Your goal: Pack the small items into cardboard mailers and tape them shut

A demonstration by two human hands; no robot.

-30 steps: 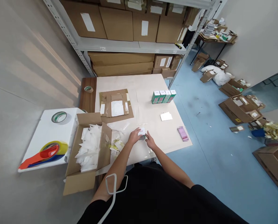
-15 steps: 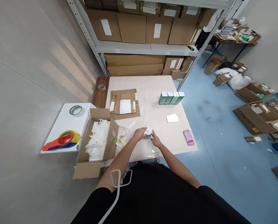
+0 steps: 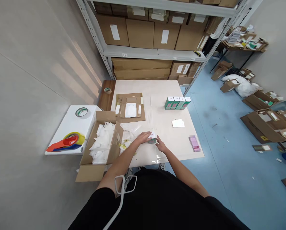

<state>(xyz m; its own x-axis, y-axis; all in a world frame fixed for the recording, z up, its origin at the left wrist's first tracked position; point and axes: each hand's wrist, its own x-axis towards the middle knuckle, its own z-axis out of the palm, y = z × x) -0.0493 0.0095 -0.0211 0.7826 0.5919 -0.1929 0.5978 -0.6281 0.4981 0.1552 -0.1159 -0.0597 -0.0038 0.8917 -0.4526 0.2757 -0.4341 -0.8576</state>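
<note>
Both my hands meet near the front edge of the pale table [image 3: 162,89]. My left hand [image 3: 144,138] is closed round a small green and white box [image 3: 152,138] from the left. From the right, my right hand [image 3: 160,145] touches the same box, fingers curled. A clear plastic bag [image 3: 156,155] lies under and in front of the hands. A row of several matching green and white boxes [image 3: 177,103] stands at the table's far right.
An open carton of white packets [image 3: 102,145] sits left of my hands. Flattened cardboard [image 3: 130,107], a white card [image 3: 178,123] and a pink item [image 3: 194,143] lie on the table. Tape rolls [image 3: 72,140] rest on a white side stand. Shelves of cartons [image 3: 154,32] stand behind; boxes litter the floor.
Only the view has shifted, with the scene sliding slightly right. Both hands stay on the small box at the same spot.
</note>
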